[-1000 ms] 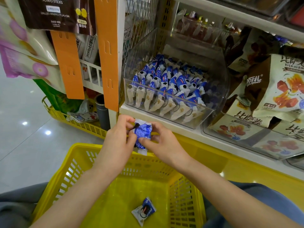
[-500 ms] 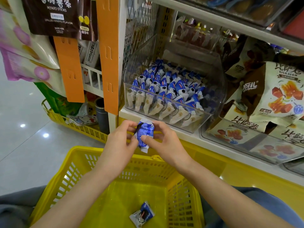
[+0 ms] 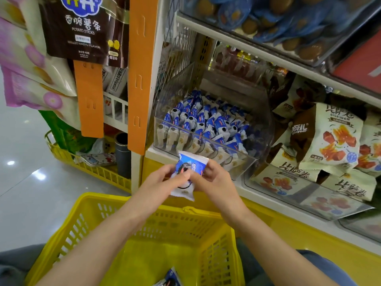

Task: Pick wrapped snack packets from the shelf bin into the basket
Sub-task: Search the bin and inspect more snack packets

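Holding one packet up in front of the shelf, just above the basket's far rim, with the left hand and right hand each pinching a side of it. One other packet already lies on the basket floor. This one has yet to drop, and the clear bin holds rows more. Glossy blue-and-white wrappers, pillow-shaped with crimped ends; stiff see-through plastic bin; slotted yellow plastic basket.

The basket is yellow moulded plastic, the bin clear glossy plastic, the packet shiny crinkled film, and the floor polished, probably tile.
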A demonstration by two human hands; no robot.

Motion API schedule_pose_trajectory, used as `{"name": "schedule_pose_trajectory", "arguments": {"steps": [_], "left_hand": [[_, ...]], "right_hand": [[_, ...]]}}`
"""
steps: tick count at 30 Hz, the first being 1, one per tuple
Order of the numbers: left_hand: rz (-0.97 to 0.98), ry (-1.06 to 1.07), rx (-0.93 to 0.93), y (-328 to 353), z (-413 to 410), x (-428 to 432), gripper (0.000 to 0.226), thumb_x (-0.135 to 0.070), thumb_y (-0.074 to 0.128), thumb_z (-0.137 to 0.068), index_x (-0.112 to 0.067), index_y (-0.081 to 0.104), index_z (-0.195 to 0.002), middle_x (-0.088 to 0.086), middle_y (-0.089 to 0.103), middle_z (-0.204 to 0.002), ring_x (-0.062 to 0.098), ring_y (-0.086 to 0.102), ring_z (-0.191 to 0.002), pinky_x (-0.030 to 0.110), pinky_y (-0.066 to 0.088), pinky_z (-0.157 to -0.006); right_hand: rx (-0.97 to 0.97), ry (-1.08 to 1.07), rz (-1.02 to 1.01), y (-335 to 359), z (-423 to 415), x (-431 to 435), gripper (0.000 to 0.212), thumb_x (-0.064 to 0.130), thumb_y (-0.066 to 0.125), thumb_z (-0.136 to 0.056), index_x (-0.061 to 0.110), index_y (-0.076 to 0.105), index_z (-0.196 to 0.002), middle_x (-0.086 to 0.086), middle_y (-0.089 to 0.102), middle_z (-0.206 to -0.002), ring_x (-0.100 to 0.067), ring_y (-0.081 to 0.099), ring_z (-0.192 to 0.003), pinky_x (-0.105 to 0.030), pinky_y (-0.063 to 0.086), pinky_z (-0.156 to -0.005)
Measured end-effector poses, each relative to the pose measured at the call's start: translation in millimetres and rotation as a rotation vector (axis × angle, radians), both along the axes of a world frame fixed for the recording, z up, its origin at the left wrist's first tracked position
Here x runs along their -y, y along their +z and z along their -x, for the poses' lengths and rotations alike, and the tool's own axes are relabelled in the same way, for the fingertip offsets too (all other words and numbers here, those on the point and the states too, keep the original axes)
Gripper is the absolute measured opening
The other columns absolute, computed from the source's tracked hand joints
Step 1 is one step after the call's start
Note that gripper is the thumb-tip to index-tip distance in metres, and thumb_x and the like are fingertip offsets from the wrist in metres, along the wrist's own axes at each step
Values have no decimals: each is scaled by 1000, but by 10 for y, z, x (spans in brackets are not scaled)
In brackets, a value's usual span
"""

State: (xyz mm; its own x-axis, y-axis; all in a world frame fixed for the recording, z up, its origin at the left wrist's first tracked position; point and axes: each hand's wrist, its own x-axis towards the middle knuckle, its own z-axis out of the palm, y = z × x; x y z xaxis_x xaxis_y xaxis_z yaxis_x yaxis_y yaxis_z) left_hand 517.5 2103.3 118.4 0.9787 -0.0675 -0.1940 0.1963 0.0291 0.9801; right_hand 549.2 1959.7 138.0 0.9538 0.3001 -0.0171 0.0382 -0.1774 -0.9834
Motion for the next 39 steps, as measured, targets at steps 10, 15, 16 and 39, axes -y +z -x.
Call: {"name": "schedule_pose_trajectory", "arguments": {"steps": [10, 15, 16, 39], "left_hand": [[54, 68, 165, 195, -129, -37, 33, -15, 59, -88, -24, 54, -119, -11, 64, -112, 1, 59, -104, 26, 45, -95], [202, 177, 202, 231, -216, -103, 25, -14, 57, -89, -33, 53, -104, -15, 62, -110, -3, 57, -103, 17, 47, -84], [217, 189, 212, 240, -229, -108, 23, -14, 57, -89, -33, 54, -101, -14, 63, -109, -3, 58, -101, 16, 49, -79], [365, 221, 213, 213, -304, -100, 25, -16, 58, -88, -28, 51, -109, -6, 65, -107, 8, 67, -88, 19, 55, -65]], "right_hand": [[344, 15, 286, 493, -223, 64, 14, 18, 46, -95, 14, 60, -95, 2, 66, -83, -4, 64, -75, -19, 54, -65], [458, -153, 772, 860, -936, 218, 18, 23, 48, -95, 21, 61, -107, 7, 63, -97, -5, 59, -85, -19, 47, -75], [420, -167, 911, 871, -1093, 259, 20, 23, 47, -96, 18, 61, -111, 3, 62, -102, -8, 57, -88, -20, 44, -77], [605, -349, 1179, 1015, -1220, 245, 19, 15, 49, -94, 11, 61, -109, -9, 63, -109, -22, 61, -93, -32, 50, -76]]}}
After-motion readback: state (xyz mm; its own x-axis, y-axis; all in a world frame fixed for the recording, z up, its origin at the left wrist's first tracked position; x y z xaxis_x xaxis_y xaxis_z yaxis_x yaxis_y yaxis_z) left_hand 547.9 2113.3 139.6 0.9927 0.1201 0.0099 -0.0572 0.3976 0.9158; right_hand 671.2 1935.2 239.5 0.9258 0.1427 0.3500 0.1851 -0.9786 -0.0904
